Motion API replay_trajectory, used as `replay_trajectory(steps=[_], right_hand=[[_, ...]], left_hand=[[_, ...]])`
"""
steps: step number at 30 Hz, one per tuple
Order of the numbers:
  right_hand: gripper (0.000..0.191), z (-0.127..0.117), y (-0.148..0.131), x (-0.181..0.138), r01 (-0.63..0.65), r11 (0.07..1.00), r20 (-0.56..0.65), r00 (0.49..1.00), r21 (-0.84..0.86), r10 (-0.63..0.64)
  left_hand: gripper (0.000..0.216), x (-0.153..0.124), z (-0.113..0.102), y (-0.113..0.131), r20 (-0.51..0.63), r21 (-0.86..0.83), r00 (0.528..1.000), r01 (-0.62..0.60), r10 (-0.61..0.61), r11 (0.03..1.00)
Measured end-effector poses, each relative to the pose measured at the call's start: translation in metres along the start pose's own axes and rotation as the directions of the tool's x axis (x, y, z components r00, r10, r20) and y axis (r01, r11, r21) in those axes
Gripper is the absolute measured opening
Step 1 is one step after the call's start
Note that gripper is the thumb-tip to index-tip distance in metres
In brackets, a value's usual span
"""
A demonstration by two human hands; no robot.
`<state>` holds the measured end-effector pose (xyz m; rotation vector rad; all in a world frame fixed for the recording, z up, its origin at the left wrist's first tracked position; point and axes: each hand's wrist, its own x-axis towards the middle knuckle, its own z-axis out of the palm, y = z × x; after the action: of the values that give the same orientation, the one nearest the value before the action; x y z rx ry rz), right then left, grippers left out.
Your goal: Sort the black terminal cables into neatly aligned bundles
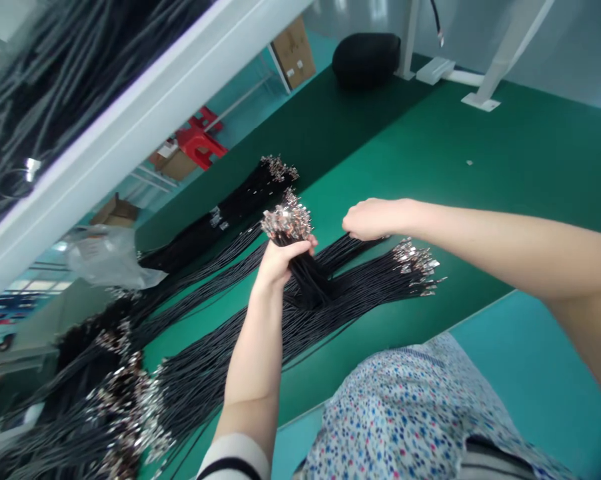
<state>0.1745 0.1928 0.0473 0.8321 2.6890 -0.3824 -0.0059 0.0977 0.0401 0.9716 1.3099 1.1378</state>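
My left hand (280,261) is closed around a thick bundle of black cables (308,280), just below its cluster of shiny metal terminals (288,219), which points up. Curled fingers on my right hand (373,219) close on the end of a thinner group of black cables (348,252) lying low over the table; its fingertips are mostly hidden. Beneath both hands, a wide spread of black cables (340,303) lies across the green table, with metal terminals (418,267) fanned out at its right end.
More black cables (215,220) lie farther back, beside a clear plastic bag (110,257). A pale shelf beam (145,107) crosses the upper left, with cables above it. A black case (366,60) and a metal upright (505,57) stand at the green table's (545,173) far side.
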Motion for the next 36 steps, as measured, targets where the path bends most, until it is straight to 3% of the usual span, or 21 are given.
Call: replay_trajectory(steps=[4, 6, 10, 13, 15, 18, 21, 24, 26, 28, 30, 32, 34, 36], right_hand=[[0.017, -0.031, -0.011, -0.015, -0.029, 1.0, -0.052, 0.998, 0.0, 0.029], [0.018, -0.039, -0.015, -0.019, -0.008, 0.995, -0.014, 1.0, 0.102, 0.01], [0.024, -0.036, -0.018, -0.02, -0.01, 0.894, -0.047, 0.998, 0.448, 0.034], [0.022, -0.028, -0.023, -0.018, -0.004, 0.829, -0.137, 0.986, 0.56, 0.097], [0.021, -0.027, -0.028, -0.019, 0.02, 0.827, -0.126, 0.99, 0.562, 0.061], [0.021, -0.03, -0.033, -0.022, 0.061, 0.817, -0.04, 0.998, 0.573, -0.046], [0.026, -0.027, -0.024, -0.018, 0.113, 0.729, -0.023, 0.991, 0.675, -0.132], [0.035, 0.002, -0.011, -0.001, 0.194, 0.678, -0.214, 0.975, 0.709, -0.056], [0.039, 0.039, -0.014, 0.016, 0.187, 0.729, -0.383, 0.917, 0.659, 0.111], [0.038, 0.085, -0.03, 0.034, 0.156, 0.772, -0.388, 0.913, 0.617, 0.125], [0.039, 0.133, -0.051, 0.05, 0.095, 0.881, -0.441, 0.887, 0.464, 0.137], [0.042, 0.173, -0.068, 0.062, 0.041, 0.931, -0.429, 0.894, 0.362, 0.127], [0.041, 0.198, -0.076, 0.07, 0.022, 0.952, -0.424, 0.898, 0.304, 0.115], [0.04, 0.21, -0.076, 0.076, 0.016, 0.963, -0.444, 0.889, 0.271, 0.11]], left_hand=[[0.026, 0.005, 0.016, -0.008, 0.058, -0.006, 0.998, 0.001, -0.001, 1.0], [0.03, 0.007, 0.022, -0.014, 0.062, -0.011, 0.998, -0.022, 0.022, 1.0], [0.036, 0.006, 0.026, -0.022, 0.093, -0.005, 0.993, -0.075, 0.076, 0.997], [0.039, 0.002, 0.027, -0.025, 0.091, -0.007, 0.992, -0.086, 0.086, 0.996], [0.043, -0.003, 0.028, -0.027, 0.067, -0.035, 0.993, -0.095, 0.097, 0.995], [0.045, -0.014, 0.028, -0.028, 0.147, -0.086, 0.984, -0.086, 0.099, 0.993], [0.037, -0.025, 0.024, -0.027, 0.182, -0.09, 0.977, -0.095, 0.11, 0.991], [0.025, -0.031, 0.019, -0.024, 0.103, -0.088, 0.978, -0.171, 0.179, 0.981], [0.025, -0.032, 0.018, -0.023, 0.074, -0.092, 0.976, -0.2, 0.207, 0.976], [0.03, -0.032, 0.02, -0.023, 0.054, -0.079, 0.979, -0.192, 0.197, 0.978], [0.035, -0.034, 0.021, -0.023, 0.012, -0.051, 0.987, -0.159, 0.16, 0.986], [0.036, -0.039, 0.017, -0.019, -0.042, -0.038, 0.991, -0.125, 0.123, 0.991], [0.033, -0.048, 0.003, -0.008, -0.093, -0.072, 0.987, -0.138, 0.131, 0.988], [0.031, -0.059, -0.019, 0.009, -0.172, -0.136, 0.963, -0.233, 0.208, 0.963]])
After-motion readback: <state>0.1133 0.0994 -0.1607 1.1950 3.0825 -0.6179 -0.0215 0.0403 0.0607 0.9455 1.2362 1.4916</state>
